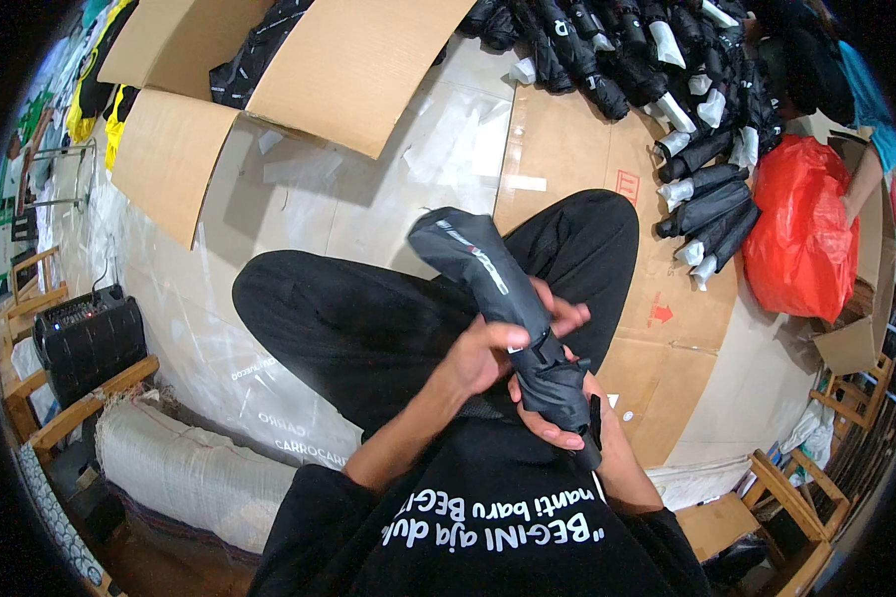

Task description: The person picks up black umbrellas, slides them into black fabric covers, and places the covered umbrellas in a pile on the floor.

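A folded black umbrella (pixel 490 276) with pale lettering lies slantwise over my lap, its wider end pointing up and to the left. My left hand (pixel 476 356) is closed about its middle, thumb on top; the fingers come out on the far side, slightly blurred. Lower down, my right hand (pixel 546 428) wraps the gathered fabric near the handle end from beneath. Part of the right palm is hidden behind the umbrella. A dark strap or handle piece hangs beside the right wrist.
An opened cardboard box (pixel 329 70) with black items stands ahead left. Many folded umbrellas (pixel 702 189) are piled ahead right on flattened cardboard (pixel 567 149). Beside them, another person's hand (pixel 859 189) touches a red plastic bag (pixel 801 234). A black speaker-like box (pixel 88 338) sits at left.
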`<state>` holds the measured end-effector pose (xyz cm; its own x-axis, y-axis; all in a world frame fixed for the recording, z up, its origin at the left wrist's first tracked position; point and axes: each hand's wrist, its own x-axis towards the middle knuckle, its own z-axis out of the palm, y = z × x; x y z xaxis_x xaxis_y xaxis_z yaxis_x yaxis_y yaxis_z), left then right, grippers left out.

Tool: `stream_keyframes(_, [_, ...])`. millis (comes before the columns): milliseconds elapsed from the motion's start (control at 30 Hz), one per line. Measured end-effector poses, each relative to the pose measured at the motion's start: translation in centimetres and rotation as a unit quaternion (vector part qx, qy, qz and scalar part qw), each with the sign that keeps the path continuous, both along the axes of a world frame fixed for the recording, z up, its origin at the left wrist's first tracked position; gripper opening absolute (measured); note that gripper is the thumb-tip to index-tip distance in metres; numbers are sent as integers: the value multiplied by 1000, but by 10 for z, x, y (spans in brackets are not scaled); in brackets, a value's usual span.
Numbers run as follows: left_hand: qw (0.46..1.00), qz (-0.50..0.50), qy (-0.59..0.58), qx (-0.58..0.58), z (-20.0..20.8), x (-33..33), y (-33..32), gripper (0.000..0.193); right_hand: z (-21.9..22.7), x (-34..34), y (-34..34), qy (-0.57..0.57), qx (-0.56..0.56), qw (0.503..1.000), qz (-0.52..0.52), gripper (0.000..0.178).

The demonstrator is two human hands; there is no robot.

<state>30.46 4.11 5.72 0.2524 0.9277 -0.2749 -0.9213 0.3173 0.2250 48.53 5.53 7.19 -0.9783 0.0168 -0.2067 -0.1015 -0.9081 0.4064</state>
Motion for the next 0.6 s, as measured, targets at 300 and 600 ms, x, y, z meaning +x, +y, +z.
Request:
stream_keyframes(300, [968,146,154,-133,-2,-25,14,35,42,-2,-9,-466,714,512,104,58])
stream_keyframes(600, [977,49,204,-44,17,-13,7,54,31,-37,2,-493,671,554,-1,36])
